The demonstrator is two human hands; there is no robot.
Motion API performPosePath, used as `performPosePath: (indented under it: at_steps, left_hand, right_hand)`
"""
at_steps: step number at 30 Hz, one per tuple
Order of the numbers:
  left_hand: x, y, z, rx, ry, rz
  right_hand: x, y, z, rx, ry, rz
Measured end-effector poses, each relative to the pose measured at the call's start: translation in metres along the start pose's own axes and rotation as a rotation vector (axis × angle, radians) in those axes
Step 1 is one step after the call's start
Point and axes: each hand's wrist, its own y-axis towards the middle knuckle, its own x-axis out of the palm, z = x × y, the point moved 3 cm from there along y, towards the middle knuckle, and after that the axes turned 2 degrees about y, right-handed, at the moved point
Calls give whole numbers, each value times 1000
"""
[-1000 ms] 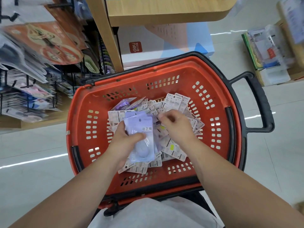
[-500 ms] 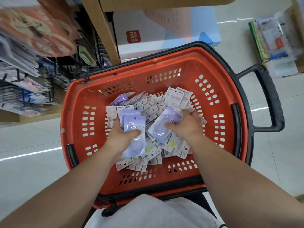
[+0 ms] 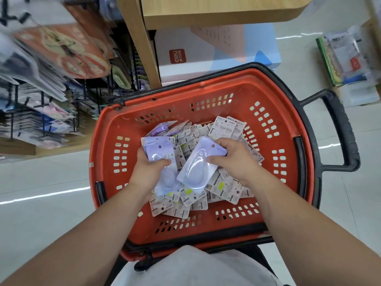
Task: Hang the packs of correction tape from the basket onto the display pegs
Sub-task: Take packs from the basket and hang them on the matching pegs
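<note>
Pale floor [image 3: 41,213] frames a red basket [image 3: 268,96] of loose packs [image 3: 224,188]. Left hand [image 3: 147,172] grips a lilac stack [image 3: 157,148]; right hand [image 3: 234,162] pinches one pack [image 3: 195,172] mid-basket, clear of every wall.

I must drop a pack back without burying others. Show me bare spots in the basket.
Bare basket floor runs along the near wall below the pile of packs, and in a strip between the pile and the left wall. The centre is crowded: pile, left hand and right hand.
</note>
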Motion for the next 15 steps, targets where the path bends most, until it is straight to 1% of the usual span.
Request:
performPosePath:
  at_steps: [1,3,6,7,9,11,13,15]
  left_hand:
    - [2,-2,3,-7,-13,-16]
    - [9,-11,12,-9,-36,-113]
    - [21,-20,18,-44,-142,-302]
    - [24,-24,20,-68,-196,-344]
    - [27,-28,19,-100,-219,-412]
    - [28,-27,14,-70,-151,-460]
    - [30,-26,13,23,-26,-473]
    - [33,-21,7,62,49,-479]
  right_hand:
    - [1,-5,-9,-5,62,-57]
    - [4,-14,-24,-19,117,-112]
    - [16,-18,-36,-39,107,-117]
    - [19,-18,-36,-46,95,-111]
    - [24,-17,-36,-69,73,-94]
    - [26,-17,-33,-83,66,-79]
    - [29,-16,-28,-79,76,-72]
    - [24,-13,-19,-49,83,-9]
